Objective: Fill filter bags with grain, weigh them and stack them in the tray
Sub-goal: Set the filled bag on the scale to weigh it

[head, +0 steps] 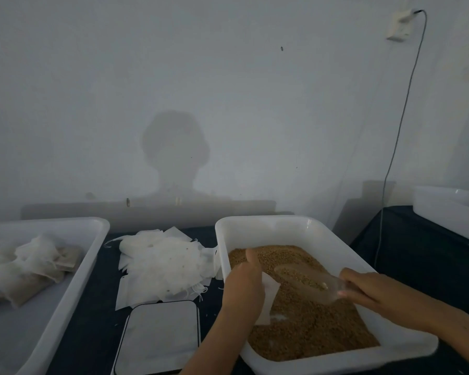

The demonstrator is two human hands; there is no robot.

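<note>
- The grain tub (295, 228) sits in front of me, its bed of brown grain (309, 328) spread under both my hands.
- Left of the tub, past the scale (160, 336), stands the tray (73, 272) of filled bags (30, 269).
- Just left of the tub lies the heap of empty bags (160, 263).
- My left hand (244, 285) pinches a white filter bag (268, 299) over the grain.
- My right hand (368, 288) grips a clear scoop (306, 280), loaded with grain, just beside that bag.
</note>
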